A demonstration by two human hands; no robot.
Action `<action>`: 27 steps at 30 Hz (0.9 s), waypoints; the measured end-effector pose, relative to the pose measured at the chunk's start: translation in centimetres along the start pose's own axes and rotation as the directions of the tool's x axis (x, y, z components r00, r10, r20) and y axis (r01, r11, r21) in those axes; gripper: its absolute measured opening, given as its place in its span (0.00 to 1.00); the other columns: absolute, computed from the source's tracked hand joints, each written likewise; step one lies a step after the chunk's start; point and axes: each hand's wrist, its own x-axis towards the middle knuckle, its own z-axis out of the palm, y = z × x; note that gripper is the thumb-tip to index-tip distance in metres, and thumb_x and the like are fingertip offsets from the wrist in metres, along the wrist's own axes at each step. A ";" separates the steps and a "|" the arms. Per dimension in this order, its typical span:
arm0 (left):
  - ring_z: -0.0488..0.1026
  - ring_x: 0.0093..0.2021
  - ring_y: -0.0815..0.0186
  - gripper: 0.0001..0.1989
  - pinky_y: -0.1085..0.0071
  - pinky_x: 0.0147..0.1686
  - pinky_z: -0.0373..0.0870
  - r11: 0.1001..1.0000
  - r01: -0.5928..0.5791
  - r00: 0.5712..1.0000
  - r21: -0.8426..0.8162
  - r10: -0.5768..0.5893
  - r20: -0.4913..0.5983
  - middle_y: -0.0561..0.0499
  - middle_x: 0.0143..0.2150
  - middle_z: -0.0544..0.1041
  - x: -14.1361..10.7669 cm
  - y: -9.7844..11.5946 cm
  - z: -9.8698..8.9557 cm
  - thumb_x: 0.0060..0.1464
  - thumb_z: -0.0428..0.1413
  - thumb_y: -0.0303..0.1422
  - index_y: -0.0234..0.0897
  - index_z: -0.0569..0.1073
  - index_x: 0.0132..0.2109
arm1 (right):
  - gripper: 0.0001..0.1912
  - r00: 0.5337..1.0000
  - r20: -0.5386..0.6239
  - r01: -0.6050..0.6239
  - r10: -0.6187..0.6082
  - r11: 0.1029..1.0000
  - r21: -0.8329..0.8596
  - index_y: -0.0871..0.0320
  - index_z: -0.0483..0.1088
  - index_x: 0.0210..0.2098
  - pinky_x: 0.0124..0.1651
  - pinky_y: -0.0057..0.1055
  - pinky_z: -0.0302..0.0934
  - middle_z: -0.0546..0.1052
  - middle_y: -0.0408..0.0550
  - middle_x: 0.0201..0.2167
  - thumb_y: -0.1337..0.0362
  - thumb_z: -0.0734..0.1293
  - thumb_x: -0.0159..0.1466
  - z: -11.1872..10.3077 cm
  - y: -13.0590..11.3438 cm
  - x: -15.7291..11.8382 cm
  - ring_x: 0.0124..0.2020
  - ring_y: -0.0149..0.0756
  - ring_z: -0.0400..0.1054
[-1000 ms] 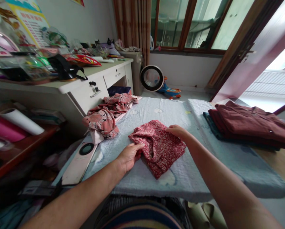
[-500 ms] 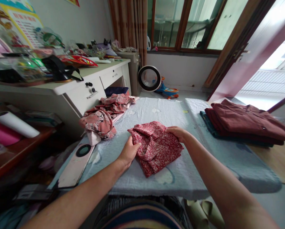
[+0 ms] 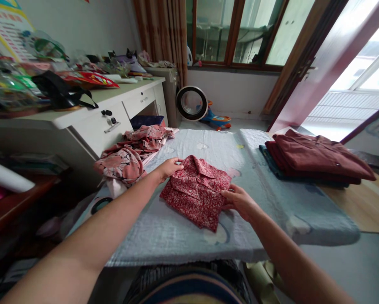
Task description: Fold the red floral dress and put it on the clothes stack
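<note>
A folded red-and-white patterned shirt (image 3: 197,194) lies in front of me on the light blue cloth (image 3: 138,236) covering the board, its collar pointing away from me. My left hand (image 3: 169,169) pinches the shirt's far left corner beside the collar. On the other side, my right hand (image 3: 238,200) grips the right edge between thumb and fingers, some of which are hidden beneath it. To the left sits a crumpled pink floral garment (image 3: 122,164).
A stack of folded dark red clothes (image 3: 319,156) rests at the right. Along the left stands a white desk (image 3: 97,131) crowded with items. Behind are a washing machine with its round door (image 3: 192,103) swung open and a blue ride-on toy (image 3: 216,118).
The shirt has turned so its collar now shows at the far side. My left hand has moved farther away to the upper left corner; my right hand has come nearer along the right edge.
</note>
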 end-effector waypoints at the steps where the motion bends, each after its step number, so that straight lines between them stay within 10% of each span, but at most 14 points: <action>1: 0.68 0.24 0.69 0.18 0.74 0.26 0.60 0.999 0.030 0.999 0.017 -0.029 -0.029 0.54 0.27 0.76 0.2 -0.2 -0.1 0.44 0.62 0.31 0.34 0.73 0.45 | 0.16 1.000 -0.013 -0.010 0.009 0.996 -0.093 0.57 0.65 0.38 0.27 0.28 0.66 0.76 0.43 0.29 0.58 0.70 0.54 -0.4 0.1 0.1 0.24 0.31 0.71; 7: 0.69 0.25 0.66 0.22 0.72 0.26 0.60 0.976 0.199 0.980 0.085 -0.200 0.007 0.54 0.27 0.75 -2.4 -1.2 -1.4 0.47 0.60 0.51 0.36 0.71 0.40 | 0.07 0.924 -0.174 0.106 -0.341 0.663 -0.741 0.58 0.69 0.28 0.28 0.26 0.58 0.74 0.43 0.24 0.60 0.66 0.58 -4.1 -1.5 3.3 0.27 0.31 0.68; 11: 0.72 0.29 0.63 0.27 0.71 0.28 0.62 0.951 0.270 0.956 0.152 -0.284 0.078 0.50 0.32 0.77 -5.2 -1.6 -2.5 0.40 0.64 0.50 0.35 0.72 0.42 | 0.11 0.889 -0.111 0.118 -0.445 0.457 -0.881 0.60 0.75 0.38 0.38 0.27 0.60 0.79 0.49 0.37 0.62 0.65 0.60 -4.1 -4.0 6.4 0.37 0.35 0.71; 18: 0.71 0.28 0.63 0.19 0.70 0.30 0.63 0.972 0.177 0.963 0.153 -0.203 0.175 0.51 0.27 0.75 -8.7 -3.9 -1.6 0.39 0.65 0.42 0.33 0.75 0.36 | 0.21 0.973 -0.008 0.062 -0.231 0.295 -0.953 0.62 0.74 0.51 0.39 0.26 0.60 0.79 0.54 0.46 0.59 0.67 0.61 -1.3 -6.3 11.4 0.42 0.37 0.72; 27: 0.73 0.52 0.56 0.25 0.58 0.57 0.66 0.918 -0.132 0.984 -0.374 0.074 -0.165 0.46 0.50 0.78 -12.4 -4.5 3.6 0.47 0.62 0.35 0.37 0.70 0.53 | 0.11 0.990 0.121 0.135 -0.068 0.268 -0.954 0.60 0.78 0.35 0.28 0.26 0.53 0.76 0.44 0.26 0.63 0.68 0.54 0.6 -7.4 12.6 0.27 0.31 0.66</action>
